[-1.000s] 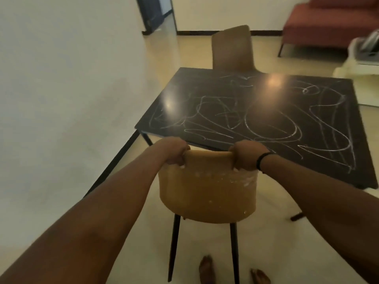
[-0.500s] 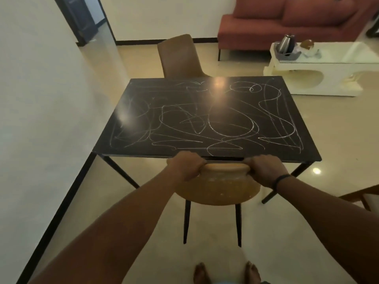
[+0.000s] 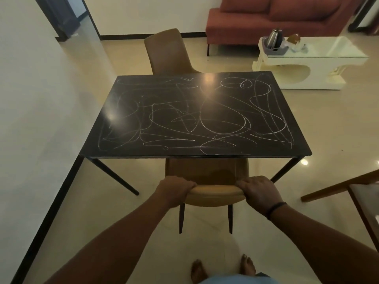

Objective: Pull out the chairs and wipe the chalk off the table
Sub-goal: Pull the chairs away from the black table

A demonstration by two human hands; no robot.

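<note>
A black table (image 3: 301, 149) stands in front of me, its top covered in white chalk scribbles (image 3: 205, 124). A tan near chair (image 3: 213, 193) sits at the table's front edge, its seat partly under the top. My left hand (image 3: 174, 190) grips the left end of its backrest top, and my right hand (image 3: 259, 191) grips the right end. A second brown chair (image 3: 168, 52) is tucked in at the far side.
A white wall (image 3: 30, 119) runs close along the left. A cream coffee table (image 3: 307, 62) carrying a kettle stands at the back right, before a red sofa (image 3: 276, 19). Wooden furniture (image 3: 361, 193) juts in at the right edge. My bare feet are below.
The camera view has swung to face the table squarely and risen. The near chair's back now sits farther out from the table edge, with both hands still gripping its backrest.
</note>
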